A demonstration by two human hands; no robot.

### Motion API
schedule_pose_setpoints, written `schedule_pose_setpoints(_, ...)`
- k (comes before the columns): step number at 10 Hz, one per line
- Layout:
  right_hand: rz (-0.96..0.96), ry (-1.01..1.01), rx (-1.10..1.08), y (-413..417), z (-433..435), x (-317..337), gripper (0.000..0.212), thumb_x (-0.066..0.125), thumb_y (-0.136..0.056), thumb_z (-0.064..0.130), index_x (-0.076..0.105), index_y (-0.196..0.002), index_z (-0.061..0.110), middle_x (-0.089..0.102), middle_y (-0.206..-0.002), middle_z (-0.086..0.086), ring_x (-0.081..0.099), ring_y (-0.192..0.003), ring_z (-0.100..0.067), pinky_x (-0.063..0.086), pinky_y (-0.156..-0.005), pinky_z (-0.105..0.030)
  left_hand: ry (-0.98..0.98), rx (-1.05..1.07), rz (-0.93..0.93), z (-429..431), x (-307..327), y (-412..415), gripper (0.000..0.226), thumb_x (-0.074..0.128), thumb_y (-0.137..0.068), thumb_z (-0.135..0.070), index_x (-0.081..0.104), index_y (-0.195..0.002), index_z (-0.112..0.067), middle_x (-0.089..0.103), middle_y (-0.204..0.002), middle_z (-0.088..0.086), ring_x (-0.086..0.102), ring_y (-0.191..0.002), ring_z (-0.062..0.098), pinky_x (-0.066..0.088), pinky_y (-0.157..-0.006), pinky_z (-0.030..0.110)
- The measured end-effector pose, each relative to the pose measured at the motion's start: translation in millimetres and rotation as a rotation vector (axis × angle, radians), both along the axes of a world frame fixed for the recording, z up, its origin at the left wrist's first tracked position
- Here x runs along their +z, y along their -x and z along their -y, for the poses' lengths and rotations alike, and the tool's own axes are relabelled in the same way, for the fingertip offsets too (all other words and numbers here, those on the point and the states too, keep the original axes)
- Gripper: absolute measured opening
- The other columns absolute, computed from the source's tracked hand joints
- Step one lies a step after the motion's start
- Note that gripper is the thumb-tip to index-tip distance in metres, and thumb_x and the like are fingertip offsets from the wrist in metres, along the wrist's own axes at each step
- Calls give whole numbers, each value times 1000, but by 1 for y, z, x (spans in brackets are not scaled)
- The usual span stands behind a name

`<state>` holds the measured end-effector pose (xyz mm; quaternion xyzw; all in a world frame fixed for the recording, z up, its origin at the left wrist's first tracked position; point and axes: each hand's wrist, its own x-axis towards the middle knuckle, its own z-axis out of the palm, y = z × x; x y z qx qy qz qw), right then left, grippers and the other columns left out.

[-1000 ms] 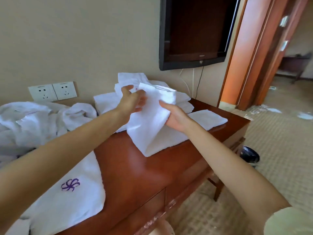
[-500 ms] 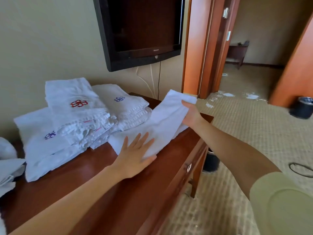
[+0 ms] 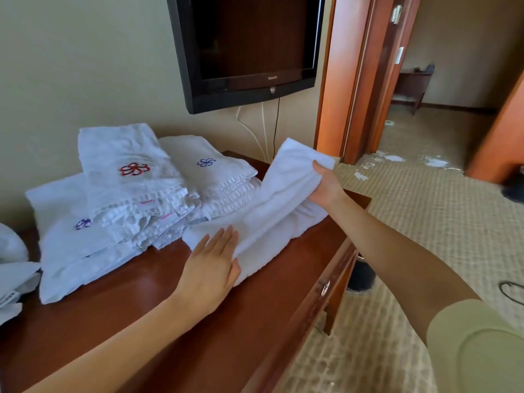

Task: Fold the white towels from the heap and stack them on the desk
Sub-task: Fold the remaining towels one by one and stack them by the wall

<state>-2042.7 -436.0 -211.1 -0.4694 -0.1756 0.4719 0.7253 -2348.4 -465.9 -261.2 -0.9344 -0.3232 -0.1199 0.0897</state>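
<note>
A white towel (image 3: 272, 211) lies partly folded on the right part of the brown desk (image 3: 158, 316). My right hand (image 3: 326, 187) grips its far end and holds that end lifted off the desk. My left hand (image 3: 211, 265) lies flat, fingers apart, pressing the towel's near end down. To the left a stack of folded white towels (image 3: 127, 194) with red and blue embroidered emblems rests against the wall. The edge of the unfolded heap (image 3: 11, 268) shows at the far left.
A black TV (image 3: 246, 46) hangs on the wall above the desk, with cables running down behind. The desk's front edge and a drawer knob (image 3: 324, 287) are at the right. A dark bin (image 3: 360, 276) stands on the carpet beside the desk. A doorway opens at right.
The view swung right from the heap to the stack. The towel was laid on the desk; my left hand pressed its near end while my right hand lifted the far end higher.
</note>
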Motion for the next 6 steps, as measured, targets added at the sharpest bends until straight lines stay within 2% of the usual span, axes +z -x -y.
schedule_pose_setpoints(1, 13, 94, 43, 7, -8, -1, 31, 40, -102, 33, 52, -88, 9, 67, -81, -10, 67, -60, -21, 57, -53, -27, -11, 9, -17, 0, -5, 3, 61, 22, -96, -41, 62, -128, -8, 61, -130, 13, 60, -118, 26, 48, -97, 45)
schedule_pose_setpoints(2, 467, 432, -39, 2, -20, -21, 34, 53, -96, 30, 52, -120, 5, 57, -121, -14, 61, -102, -28, 49, -76, -33, 149, 59, -240, 3, -6, 5, 91, 0, -83, -78, 6, -155, -23, 1, -158, 9, 6, -148, 25, 8, -120, 48)
schedule_pose_setpoints(3, 896, 549, -167, 0, -13, -27, 80, 66, -87, 25, 20, -151, 14, 41, -145, -12, 45, -130, -29, 44, -91, -35, 214, -99, -327, -4, 6, 17, 91, 26, -84, -79, -21, -148, -37, -23, -157, 1, -18, -146, 19, -11, -119, 40)
schedule_pose_setpoints(4, 1317, 651, -159, 5, -4, -33, 99, 67, -87, 32, -4, -154, 18, -2, -161, -13, 2, -149, -27, 16, -119, -41, 274, -195, -333, -21, 21, 38, 88, 47, -90, -44, -19, -147, -42, -21, -156, -12, -20, -145, 8, -14, -118, 33)
schedule_pose_setpoints(5, 1659, 573, -64, 34, 5, -20, 78, 57, -94, 33, 10, -155, 18, -8, -161, -12, -11, -149, -27, -2, -119, -40, 240, -159, -276, -36, 14, 43, 83, 45, -89, -23, -11, -148, -42, -10, -159, -14, -12, -147, 6, -10, -120, 40)
schedule_pose_setpoints(6, 1521, 355, 429, 72, 17, -7, 56, 46, -101, 34, 34, -149, 9, 21, -159, -12, 14, -148, -27, 13, -120, -39, 164, -145, -92, -39, 2, 38, 61, 28, -90, -38, 22, -151, -34, 26, -157, -5, 21, -146, 15, -6, -118, 47)
